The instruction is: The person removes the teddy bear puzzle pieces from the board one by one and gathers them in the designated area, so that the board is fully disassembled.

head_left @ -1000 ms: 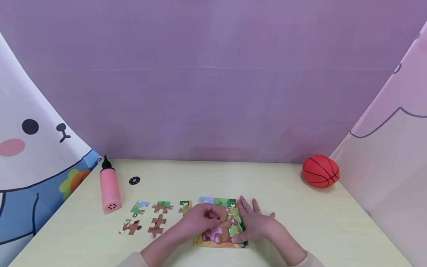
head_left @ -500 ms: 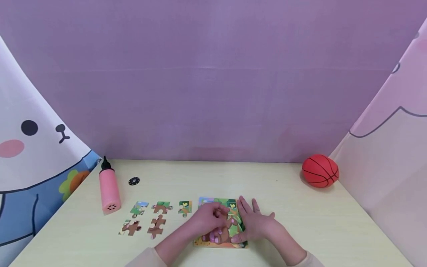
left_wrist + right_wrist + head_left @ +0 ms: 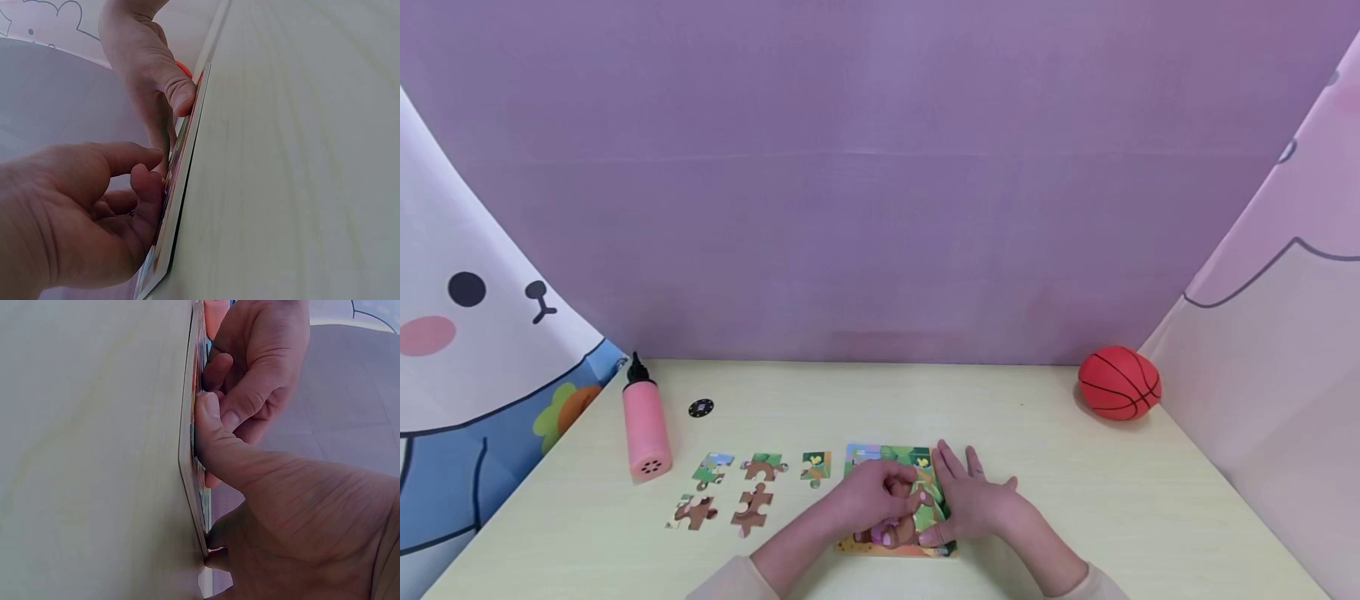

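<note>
A bear jigsaw puzzle (image 3: 898,548) lies flat on the pale table, with a board edge that shows from the side in the left wrist view. My left hand (image 3: 874,496) is over its middle, fingers curled, with thumb and forefinger tips close together at the picture's surface. Whether they pinch a piece there is hidden. My right hand (image 3: 976,504) rests spread on the puzzle's right side, its thumb (image 3: 219,434) pressing near the front edge. Loose jigsaw pieces lie left of the puzzle, among them a duck piece (image 3: 816,468) and a brown piece (image 3: 752,507).
A pink bottle-shaped pump (image 3: 646,429) with a black nozzle lies at the table's left. Near it is a small black disc (image 3: 702,407). A red toy basketball (image 3: 1120,383) sits at the back right. A purple cloth (image 3: 880,208) hangs behind the table.
My left hand has shifted slightly right and toward me over the puzzle, uncovering the duck piece. My right hand stays in place.
</note>
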`<act>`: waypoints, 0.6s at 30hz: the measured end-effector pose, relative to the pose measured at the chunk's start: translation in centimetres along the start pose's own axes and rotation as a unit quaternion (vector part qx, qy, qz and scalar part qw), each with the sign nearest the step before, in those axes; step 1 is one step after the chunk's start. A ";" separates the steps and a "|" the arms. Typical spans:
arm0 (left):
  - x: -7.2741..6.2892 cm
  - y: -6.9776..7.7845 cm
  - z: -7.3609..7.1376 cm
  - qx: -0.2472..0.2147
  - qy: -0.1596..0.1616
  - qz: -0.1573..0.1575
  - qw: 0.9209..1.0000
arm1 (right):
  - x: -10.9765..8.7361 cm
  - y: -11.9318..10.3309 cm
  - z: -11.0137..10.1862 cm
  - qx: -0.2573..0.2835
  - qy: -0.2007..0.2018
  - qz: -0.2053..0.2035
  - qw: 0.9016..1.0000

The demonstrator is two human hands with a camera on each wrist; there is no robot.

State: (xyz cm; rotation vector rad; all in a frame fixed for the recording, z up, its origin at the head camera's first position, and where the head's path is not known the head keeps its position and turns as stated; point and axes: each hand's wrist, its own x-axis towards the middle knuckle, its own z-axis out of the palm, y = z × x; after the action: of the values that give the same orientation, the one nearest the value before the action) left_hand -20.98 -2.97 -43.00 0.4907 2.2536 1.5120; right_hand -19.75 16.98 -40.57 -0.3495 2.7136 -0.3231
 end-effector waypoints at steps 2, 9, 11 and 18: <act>0.0 -0.1 0.0 -0.006 0.001 -0.003 1.000 | -0.1 -0.1 0.0 0.001 0.000 0.001 1.000; 0.0 -0.1 -0.1 -0.011 0.006 -0.006 1.000 | 0.0 -0.1 0.0 0.001 0.003 0.000 1.000; 0.0 -0.1 -0.1 -0.013 0.006 -0.006 1.000 | 0.0 -0.1 0.0 0.000 0.003 0.000 1.000; 0.0 -0.1 -0.2 -0.017 0.020 -0.003 1.000 | -0.1 0.0 0.0 0.001 0.007 -0.002 1.000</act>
State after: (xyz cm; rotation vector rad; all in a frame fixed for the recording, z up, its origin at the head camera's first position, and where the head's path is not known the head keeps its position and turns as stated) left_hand -21.11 -3.13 -43.09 0.4470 2.2518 1.5679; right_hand -19.68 16.96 -40.53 -0.3525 2.7257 -0.3312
